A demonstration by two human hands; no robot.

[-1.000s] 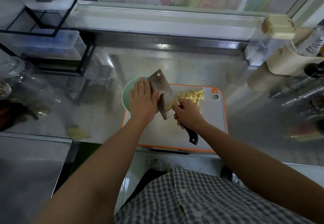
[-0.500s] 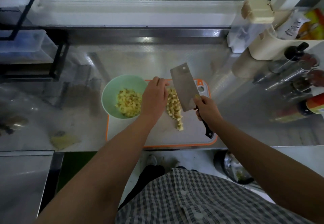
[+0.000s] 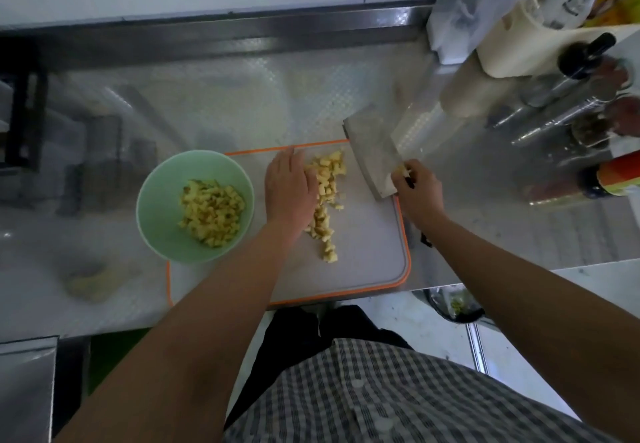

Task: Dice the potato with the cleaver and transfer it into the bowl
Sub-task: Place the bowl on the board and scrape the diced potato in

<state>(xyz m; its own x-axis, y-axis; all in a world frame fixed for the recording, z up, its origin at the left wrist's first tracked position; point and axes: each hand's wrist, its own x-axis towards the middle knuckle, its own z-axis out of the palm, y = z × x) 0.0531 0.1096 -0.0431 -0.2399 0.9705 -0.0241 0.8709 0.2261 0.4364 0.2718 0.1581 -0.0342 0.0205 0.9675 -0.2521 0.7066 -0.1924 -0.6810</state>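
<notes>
On the cutting board (image 3: 367,255), 1 row of potato dice (image 3: 327,200) is lying, waiting for transfer. The left hand (image 3: 289,189), fingers straight, is touching it. The bowl (image 3: 152,200) beside it is probably holding about half already. The right hand (image 3: 420,191) is gripping the cleaver (image 3: 372,156) at the far right corner.

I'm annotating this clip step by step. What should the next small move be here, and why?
Probably lower the cleaver, held in the right hand, to the cutting board and slide its blade under the loose potato dice. The left hand lies flat against the pile's other side, ready to brace it, and the bowl holds only part of the dice.
</notes>
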